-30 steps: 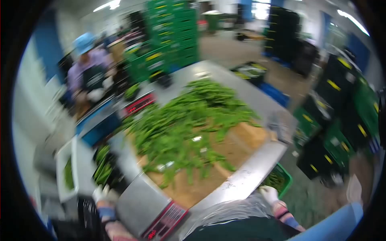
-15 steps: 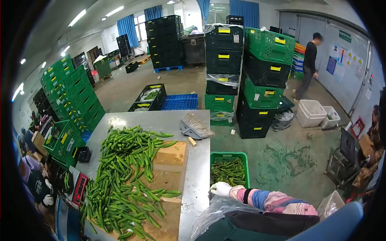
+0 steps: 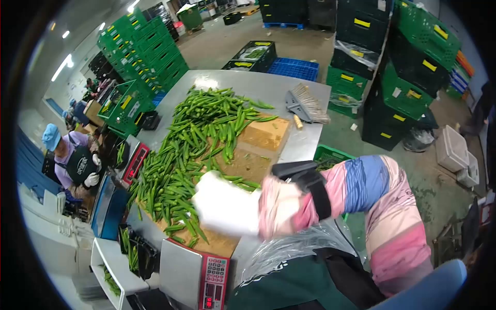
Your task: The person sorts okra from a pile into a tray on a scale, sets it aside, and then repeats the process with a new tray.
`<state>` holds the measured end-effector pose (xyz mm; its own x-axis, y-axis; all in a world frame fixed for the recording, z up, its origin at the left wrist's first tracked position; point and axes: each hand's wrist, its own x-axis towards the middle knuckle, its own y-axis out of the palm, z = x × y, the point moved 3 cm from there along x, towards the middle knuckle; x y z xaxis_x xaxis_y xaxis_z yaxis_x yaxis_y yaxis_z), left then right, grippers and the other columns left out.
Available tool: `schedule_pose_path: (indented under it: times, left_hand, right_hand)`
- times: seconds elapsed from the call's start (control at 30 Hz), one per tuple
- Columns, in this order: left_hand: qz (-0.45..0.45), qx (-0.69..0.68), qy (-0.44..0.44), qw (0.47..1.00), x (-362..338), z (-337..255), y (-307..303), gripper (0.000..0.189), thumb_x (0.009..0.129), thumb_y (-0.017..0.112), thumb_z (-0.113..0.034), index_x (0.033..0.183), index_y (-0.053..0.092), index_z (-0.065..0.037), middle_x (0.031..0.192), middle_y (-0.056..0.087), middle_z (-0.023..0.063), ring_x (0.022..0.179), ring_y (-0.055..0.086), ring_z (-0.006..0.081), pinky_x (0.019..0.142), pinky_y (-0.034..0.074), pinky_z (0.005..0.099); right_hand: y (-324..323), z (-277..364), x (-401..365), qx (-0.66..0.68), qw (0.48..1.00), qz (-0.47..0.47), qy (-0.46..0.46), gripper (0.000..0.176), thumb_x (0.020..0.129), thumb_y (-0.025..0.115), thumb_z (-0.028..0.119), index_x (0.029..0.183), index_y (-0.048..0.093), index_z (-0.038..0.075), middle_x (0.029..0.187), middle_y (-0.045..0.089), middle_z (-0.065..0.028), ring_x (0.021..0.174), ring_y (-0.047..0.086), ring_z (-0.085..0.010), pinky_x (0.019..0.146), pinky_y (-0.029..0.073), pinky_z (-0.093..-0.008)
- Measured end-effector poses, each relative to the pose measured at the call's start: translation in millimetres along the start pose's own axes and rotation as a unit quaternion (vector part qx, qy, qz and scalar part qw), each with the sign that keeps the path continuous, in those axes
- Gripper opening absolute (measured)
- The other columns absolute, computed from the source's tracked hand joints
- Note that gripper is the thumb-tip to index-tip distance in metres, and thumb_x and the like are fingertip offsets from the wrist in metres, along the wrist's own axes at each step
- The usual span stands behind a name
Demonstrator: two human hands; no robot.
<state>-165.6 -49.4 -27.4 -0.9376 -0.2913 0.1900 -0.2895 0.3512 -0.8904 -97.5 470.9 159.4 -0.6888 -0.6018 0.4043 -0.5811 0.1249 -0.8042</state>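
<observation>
My right hand (image 3: 225,204), in a white glove, is stretched across the near part of the table and smeared by motion. Its fingers cannot be made out, nor whether they hold anything. Just beside and partly beneath it lies a big pile of green okra (image 3: 168,155), spread over brown cardboard (image 3: 266,135) on the metal table (image 3: 305,147). A patterned pink and blue sleeve with a black band covers my right arm. My left hand is out of view. Behind the arm, a green crate (image 3: 336,150) is mostly hidden.
A digital scale (image 3: 181,274) stands at the near table edge; a second red-edged scale (image 3: 136,163) is at the left. A brush head (image 3: 305,106) lies on the far right corner. Stacked crates (image 3: 385,111) rise beyond. A person (image 3: 72,160) in a blue cap works at left.
My right hand has swung left from the green crate to the okra on the table. The view has turned down and left, bringing the near scale into sight.
</observation>
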Motion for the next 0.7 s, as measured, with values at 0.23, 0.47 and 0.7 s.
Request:
schedule_pose_path:
  times: [0.23,0.47,0.7]
  left_hand:
    - [-0.055,0.007,-0.119,0.991,-26,99,-46,0.040,0.094,0.058,-0.033,0.091,0.069,0.006,0.085,0.069,0.0202,0.081,0.063,0.0327,0.074,0.050,0.0442]
    - [-0.079,0.034,-0.200,0.976,-48,208,-119,0.040,0.095,0.055,-0.030,0.092,0.070,0.007,0.084,0.070,0.0187,0.080,0.063,0.0296,0.075,0.050,0.0422]
    - [-0.048,0.105,-0.162,0.980,-19,268,-133,0.039,0.096,0.053,-0.027,0.093,0.070,0.008,0.084,0.070,0.0172,0.080,0.063,0.0266,0.076,0.050,0.0403]
  right_hand:
    - [-97,42,19,0.092,0.990,0.025,-0.101,0.017,0.081,0.060,0.017,0.094,0.060,0.005,0.079,0.062,-0.0090,0.072,0.061,-0.0285,0.073,0.050,-0.0419]
    - [-107,50,33,0.168,0.975,0.077,-0.124,0.027,0.082,0.062,0.017,0.105,0.058,0.004,0.083,0.063,-0.0092,0.076,0.064,-0.0291,0.074,0.051,-0.0413]
    - [-98,33,32,0.274,0.940,0.187,-0.081,0.037,0.082,0.064,0.017,0.116,0.056,0.003,0.087,0.065,-0.0095,0.080,0.066,-0.0297,0.075,0.051,-0.0407]
